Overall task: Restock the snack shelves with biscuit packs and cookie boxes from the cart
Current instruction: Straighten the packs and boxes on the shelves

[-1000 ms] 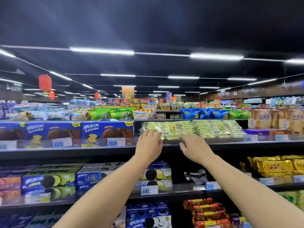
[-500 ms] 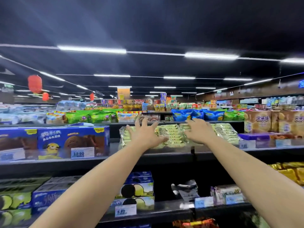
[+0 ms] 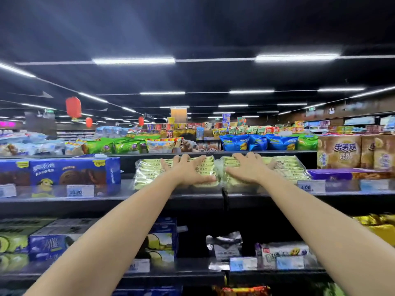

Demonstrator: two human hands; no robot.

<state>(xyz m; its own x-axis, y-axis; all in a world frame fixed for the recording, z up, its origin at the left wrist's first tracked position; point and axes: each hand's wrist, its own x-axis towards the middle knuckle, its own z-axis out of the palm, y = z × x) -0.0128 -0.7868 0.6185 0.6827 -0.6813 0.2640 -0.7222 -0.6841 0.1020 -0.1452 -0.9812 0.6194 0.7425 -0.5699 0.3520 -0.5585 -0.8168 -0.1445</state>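
Two clear packs of pale green biscuits lie side by side on the top shelf (image 3: 192, 197). My left hand (image 3: 188, 170) lies palm down on the left biscuit pack (image 3: 147, 171), fingers spread, thumb along its front edge. My right hand (image 3: 248, 167) rests the same way on the right biscuit pack (image 3: 286, 167). Neither hand closes around a pack. The cart is out of view.
Blue cookie boxes (image 3: 64, 174) stand left of the packs, a purple box (image 3: 333, 174) and tan puff boxes (image 3: 339, 151) to the right. The lower shelf (image 3: 192, 272) holds blue-green cookie boxes (image 3: 162, 240), a silver bag (image 3: 226, 246) and yellow packs (image 3: 380, 227). Price tags line the shelf edges.
Both hands went from the packs' front edge up onto their tops and reached further in. The packs now sit deeper on the shelf. My view moved closer.
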